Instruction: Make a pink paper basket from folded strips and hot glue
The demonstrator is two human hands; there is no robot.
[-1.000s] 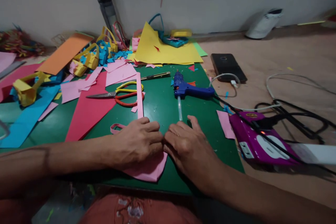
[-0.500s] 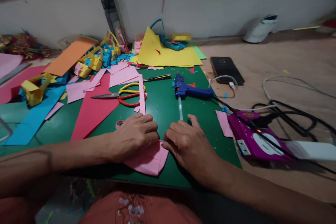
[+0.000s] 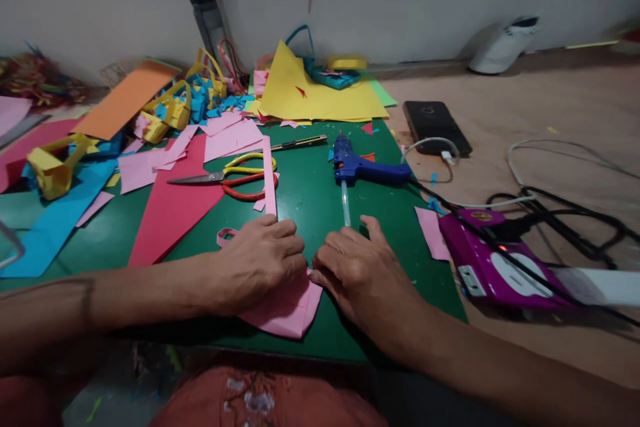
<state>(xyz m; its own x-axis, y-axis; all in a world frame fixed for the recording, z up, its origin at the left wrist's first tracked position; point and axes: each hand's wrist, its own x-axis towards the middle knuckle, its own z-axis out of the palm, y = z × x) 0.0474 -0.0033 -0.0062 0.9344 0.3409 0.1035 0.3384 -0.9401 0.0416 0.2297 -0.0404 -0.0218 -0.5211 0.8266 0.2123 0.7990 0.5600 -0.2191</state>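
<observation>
A folded piece of pink paper point(image 3: 285, 310) lies at the front of the green board point(image 3: 305, 203), under both hands. My left hand point(image 3: 267, 257) is closed over its upper left part, fingers curled and fingertips hidden. At the upper right edge, my right hand point(image 3: 347, 263) pinches the paper between thumb and curled fingers. From behind my left hand a narrow pink strip point(image 3: 269, 177) sticks up across the scissors point(image 3: 235, 175), which have yellow and red handles. A small pink paper loop point(image 3: 226, 236) shows beside the left hand. Beyond my right hand lies a blue glue gun point(image 3: 367, 169) with a clear stick.
Yellow sheets point(image 3: 325, 90), an orange sheet point(image 3: 127, 99) and small paper baskets point(image 3: 167, 113) lie at the back. A cutter knife point(image 3: 300, 143) is behind the scissors. On the right are a phone point(image 3: 435, 127), a purple power box point(image 3: 493, 260) and tangled cables.
The view has shifted slightly. Both hands remain on the pink paper in nearly the same pose, with barely any movement.
</observation>
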